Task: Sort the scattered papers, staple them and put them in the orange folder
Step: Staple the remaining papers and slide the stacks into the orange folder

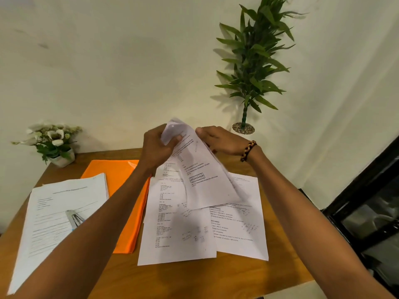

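You hold the printed sheets [203,169] raised above the loose papers [194,229] on the surface [194,281], long axis slanting down toward your right; your left hand [157,145] pinches the upper corner, thumb on the page; your right hand [220,139] grips the opposite edge; the orange folder [121,190] lies left, nearer your left hand.

Printed lines of text cover the held sheet [205,180], the loose sheets [179,229] on the table and the stacked pile [60,212] at the left, but all of it is too small and blurred to read.
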Demonstrator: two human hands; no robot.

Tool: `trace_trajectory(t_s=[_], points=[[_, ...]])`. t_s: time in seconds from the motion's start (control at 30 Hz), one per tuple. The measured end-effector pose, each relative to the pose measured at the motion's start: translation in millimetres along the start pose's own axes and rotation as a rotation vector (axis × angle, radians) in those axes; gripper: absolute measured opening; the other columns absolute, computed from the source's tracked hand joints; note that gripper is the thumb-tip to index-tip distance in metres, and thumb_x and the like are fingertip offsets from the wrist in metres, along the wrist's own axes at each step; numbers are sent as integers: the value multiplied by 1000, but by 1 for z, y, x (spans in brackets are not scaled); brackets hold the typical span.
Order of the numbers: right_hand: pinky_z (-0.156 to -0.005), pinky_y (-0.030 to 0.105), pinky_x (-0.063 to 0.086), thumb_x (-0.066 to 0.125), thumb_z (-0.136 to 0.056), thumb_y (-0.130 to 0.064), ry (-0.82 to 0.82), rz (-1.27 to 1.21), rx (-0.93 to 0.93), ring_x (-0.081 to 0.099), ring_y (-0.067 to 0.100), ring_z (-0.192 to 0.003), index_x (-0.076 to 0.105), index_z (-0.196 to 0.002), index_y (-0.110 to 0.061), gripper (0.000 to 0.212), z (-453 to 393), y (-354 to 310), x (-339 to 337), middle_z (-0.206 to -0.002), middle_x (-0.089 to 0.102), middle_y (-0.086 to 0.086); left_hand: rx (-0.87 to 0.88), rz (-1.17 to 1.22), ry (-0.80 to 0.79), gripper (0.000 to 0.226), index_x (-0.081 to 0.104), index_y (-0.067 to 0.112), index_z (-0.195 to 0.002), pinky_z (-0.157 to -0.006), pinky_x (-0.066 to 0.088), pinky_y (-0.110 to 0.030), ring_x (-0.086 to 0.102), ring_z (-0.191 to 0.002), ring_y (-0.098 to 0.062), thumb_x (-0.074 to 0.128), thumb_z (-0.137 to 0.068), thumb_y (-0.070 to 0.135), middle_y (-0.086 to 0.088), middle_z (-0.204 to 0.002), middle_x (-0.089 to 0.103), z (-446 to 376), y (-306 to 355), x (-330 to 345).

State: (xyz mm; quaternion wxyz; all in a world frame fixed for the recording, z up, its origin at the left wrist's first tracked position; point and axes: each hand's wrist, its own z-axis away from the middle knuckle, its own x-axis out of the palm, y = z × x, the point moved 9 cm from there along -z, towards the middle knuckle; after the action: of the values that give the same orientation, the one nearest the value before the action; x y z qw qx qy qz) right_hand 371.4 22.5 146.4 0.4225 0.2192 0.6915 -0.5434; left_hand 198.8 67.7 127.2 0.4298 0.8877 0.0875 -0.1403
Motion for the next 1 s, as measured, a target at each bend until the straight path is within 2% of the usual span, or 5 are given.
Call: trace_trajectory(t_s=[0.33, 0.5, 0.63, 0.8, 1.0], points=[[-79, 47, 56, 52, -105, -26, -181, -198, -10, 67, 43, -96, 62, -115, 4, 34, 15, -23, 19, -109, 71, 18, -122, 37, -296, 75, 55, 27, -128, -80, 56, -24, 67, -100, -8, 87, -63, 48, 10, -126, 63, -19, -6, -17], [-90, 29, 56, 33, -110, -30, 109, -536, 490, 62, 17, -63, 65, -90, 13, 57, 46, 55, 30, -66, 55, 19, -305, -56, -637, 54, 71, 18, -98, -81, 56, -46, 72, -94, -26, 87, -61, 55, -9, -100, 74, 18, -39, 18], [-77, 36, 57, 55, -102, -35, -118, -279, 554, 68, 21, -84, 59, -112, -2, 35, 60, 120, 56, -101, 72, 15, -387, -241, -828, 61, 67, 31, -112, -92, 56, -42, 69, -102, -16, 84, -64, 64, 7, -110, 73, 56, -65, 49], [-62, 35, 48, 61, -87, -12, 315, 78, 844, 59, 27, -79, 56, -82, -7, 9, 110, 205, 37, -74, 56, 3, -288, -337, -989, 76, 56, 33, -138, -113, 42, -49, 51, -129, -15, 75, -74, 70, 11, -141, 53, 84, -68, 101], [-104, 45, 45, 91, -67, -33, 386, -187, 1151, 38, 39, -140, 10, -154, 1, 123, 143, 254, 81, -155, 32, 24, -252, -513, -1102, 72, 40, 26, -151, -117, 29, -39, 35, -144, -23, 72, -90, 46, 0, -160, 37, 110, -65, 145]])
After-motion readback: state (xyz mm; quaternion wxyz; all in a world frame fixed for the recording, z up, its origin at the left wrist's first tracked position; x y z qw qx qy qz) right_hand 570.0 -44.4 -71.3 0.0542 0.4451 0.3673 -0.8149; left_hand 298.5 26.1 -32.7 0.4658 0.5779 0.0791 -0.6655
